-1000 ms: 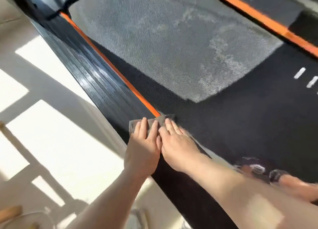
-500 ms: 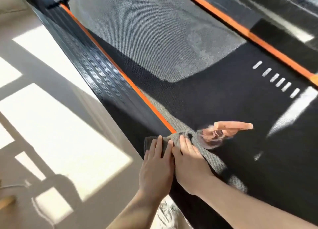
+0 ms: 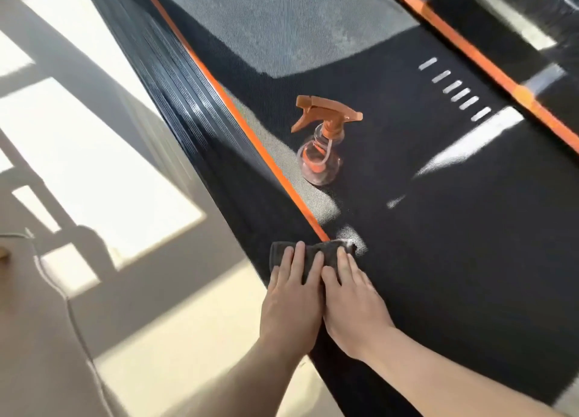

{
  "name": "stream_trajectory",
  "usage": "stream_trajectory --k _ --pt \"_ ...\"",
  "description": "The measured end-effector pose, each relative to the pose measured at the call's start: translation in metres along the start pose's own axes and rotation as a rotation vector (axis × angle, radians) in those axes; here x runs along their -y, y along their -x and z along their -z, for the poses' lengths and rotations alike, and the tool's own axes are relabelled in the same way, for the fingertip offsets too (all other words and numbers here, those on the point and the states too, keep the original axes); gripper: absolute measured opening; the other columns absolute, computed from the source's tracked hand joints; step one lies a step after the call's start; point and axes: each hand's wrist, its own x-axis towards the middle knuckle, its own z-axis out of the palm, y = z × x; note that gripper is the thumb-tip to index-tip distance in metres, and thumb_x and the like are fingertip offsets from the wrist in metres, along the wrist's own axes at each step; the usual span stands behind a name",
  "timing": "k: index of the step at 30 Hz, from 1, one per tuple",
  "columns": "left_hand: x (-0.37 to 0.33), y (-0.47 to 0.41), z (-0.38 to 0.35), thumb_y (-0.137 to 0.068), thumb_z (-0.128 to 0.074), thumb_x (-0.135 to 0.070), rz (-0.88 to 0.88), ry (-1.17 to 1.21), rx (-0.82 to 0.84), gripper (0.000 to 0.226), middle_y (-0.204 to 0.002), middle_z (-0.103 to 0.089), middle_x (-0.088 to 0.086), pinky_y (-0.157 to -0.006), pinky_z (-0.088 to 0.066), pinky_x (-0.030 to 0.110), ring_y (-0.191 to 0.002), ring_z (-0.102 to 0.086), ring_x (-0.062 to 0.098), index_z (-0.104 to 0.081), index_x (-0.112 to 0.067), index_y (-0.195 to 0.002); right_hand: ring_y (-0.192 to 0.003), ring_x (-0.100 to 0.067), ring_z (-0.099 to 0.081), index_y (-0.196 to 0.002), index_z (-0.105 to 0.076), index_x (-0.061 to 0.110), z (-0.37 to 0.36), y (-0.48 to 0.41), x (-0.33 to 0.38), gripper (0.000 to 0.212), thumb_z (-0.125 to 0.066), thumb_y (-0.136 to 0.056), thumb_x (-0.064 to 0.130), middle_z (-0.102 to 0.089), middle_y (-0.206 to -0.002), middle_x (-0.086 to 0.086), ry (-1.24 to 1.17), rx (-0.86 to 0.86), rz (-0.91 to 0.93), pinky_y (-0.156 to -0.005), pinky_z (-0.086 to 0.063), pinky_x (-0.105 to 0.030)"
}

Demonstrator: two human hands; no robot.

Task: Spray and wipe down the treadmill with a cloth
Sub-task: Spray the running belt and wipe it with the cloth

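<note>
The treadmill's black belt (image 3: 438, 260) runs diagonally across the view, with an orange stripe (image 3: 250, 134) and a glossy black side rail (image 3: 188, 118) on its left. A folded dark grey cloth (image 3: 326, 250) lies across the rail and the belt's left edge. My left hand (image 3: 291, 303) and my right hand (image 3: 354, 310) lie side by side, fingers flat, pressing on the cloth. A clear spray bottle (image 3: 319, 159) with an orange trigger head stands upright on the belt, beyond the cloth and apart from both hands.
A pale floor (image 3: 78, 165) with bright sun patches lies left of the treadmill. A thin white cable (image 3: 72, 316) trails over it at lower left. A second orange stripe (image 3: 470, 56) marks the belt's far side, with white dashes (image 3: 454, 90) near it.
Both hands have slid the cloth along the left rail toward me. The view shifted, so the spray bottle now shows whole on the belt.
</note>
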Motion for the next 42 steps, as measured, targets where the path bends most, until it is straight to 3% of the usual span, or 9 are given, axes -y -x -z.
stream_trajectory --k 9,15,22,25,27,29,31,35,42 --pt "-0.102 0.090 -0.075 -0.104 -0.020 -0.039 0.078 -0.013 0.032 0.058 -0.160 0.023 0.004 -0.116 0.006 0.036 -0.137 0.035 0.019 0.005 -0.029 -0.155 -0.151 -0.025 0.016 -0.155 -0.002 0.022 -0.052 0.122 -0.077 0.062 -0.034 -0.102 0.018 0.022 -0.162 -0.013 -0.062 0.038 0.039 -0.118 0.005 -0.034" --pt "-0.148 0.120 -0.092 -0.105 -0.022 -0.035 0.066 -0.063 0.149 0.062 -0.157 0.031 0.007 -0.121 0.000 0.041 -0.142 0.033 0.023 0.015 -0.027 -0.153 -0.148 -0.018 0.020 -0.156 -0.005 0.024 -0.076 0.170 -0.109 0.060 -0.035 -0.104 0.022 0.021 -0.163 -0.010 -0.128 -0.029 0.017 -0.113 0.011 -0.033" --pt "-0.169 0.138 -0.102 -0.105 -0.021 -0.039 0.025 -0.065 0.203 0.059 -0.161 0.023 0.005 -0.122 -0.003 0.041 -0.147 0.024 0.023 0.010 -0.029 -0.154 -0.153 -0.024 0.007 -0.151 -0.017 0.023 -0.080 0.201 -0.120 0.052 -0.037 -0.103 0.027 0.007 -0.165 -0.013 -0.135 0.001 -0.048 -0.122 -0.002 -0.039" --pt "-0.165 0.132 -0.091 -0.100 -0.033 -0.039 0.040 -0.019 0.191 0.058 -0.164 0.006 0.003 -0.118 -0.016 0.044 -0.150 0.008 0.023 -0.011 -0.035 -0.153 -0.153 -0.024 0.000 -0.148 -0.022 0.020 -0.069 0.196 -0.116 0.053 -0.042 -0.099 0.025 -0.002 -0.166 -0.012 -0.170 -0.005 -0.068 -0.122 -0.012 -0.044" --pt "-0.160 0.126 -0.083 -0.094 -0.042 -0.038 0.054 -0.017 0.073 0.048 -0.157 -0.017 0.003 -0.107 -0.030 0.046 -0.142 -0.014 0.024 -0.036 -0.038 -0.142 -0.153 -0.024 0.002 -0.151 -0.019 0.022 -0.061 0.191 -0.114 0.059 -0.044 -0.098 0.021 0.001 -0.166 -0.010 -0.264 -0.007 -0.068 -0.122 -0.017 -0.043" --pt "-0.153 0.125 -0.082 -0.091 -0.047 -0.039 0.063 0.004 0.002 0.039 -0.138 -0.035 0.000 -0.095 -0.040 0.042 -0.123 -0.031 0.022 -0.048 -0.034 -0.130 -0.153 -0.026 0.004 -0.157 -0.007 0.027 -0.061 0.191 -0.113 0.065 -0.039 -0.101 0.021 0.006 -0.166 -0.009 -0.286 0.046 -0.057 -0.122 -0.016 -0.044" --pt "-0.152 0.131 -0.087 -0.093 -0.048 -0.037 0.058 0.083 0.028 0.036 -0.123 -0.039 -0.003 -0.085 -0.047 0.035 -0.110 -0.038 0.019 -0.047 -0.032 -0.129 -0.153 -0.027 0.006 -0.158 -0.003 0.028 -0.067 0.195 -0.114 0.063 -0.035 -0.103 0.025 0.010 -0.165 -0.011 -0.243 0.101 -0.056 -0.122 -0.013 -0.044" --pt "-0.162 0.164 -0.109 -0.095 -0.050 -0.034 0.037 0.063 0.047 0.046 -0.110 -0.034 -0.006 -0.072 -0.047 0.027 -0.097 -0.042 0.013 -0.033 -0.035 -0.138 -0.153 -0.024 0.004 -0.158 -0.011 0.029 -0.079 0.212 -0.123 0.059 -0.032 -0.103 0.031 0.010 -0.166 -0.009 -0.215 0.107 -0.053 -0.122 -0.015 -0.041" --pt "-0.214 0.201 -0.139 -0.088 -0.057 -0.013 0.133 0.118 0.067 0.064 -0.109 -0.034 -0.005 -0.072 -0.043 0.024 -0.085 -0.039 0.013 -0.026 -0.036 -0.139 -0.152 -0.022 -0.008 -0.148 -0.030 0.029 -0.086 0.254 -0.159 0.056 -0.045 -0.094 0.020 -0.001 -0.167 -0.007 -0.196 0.116 0.007 -0.120 -0.020 -0.035"
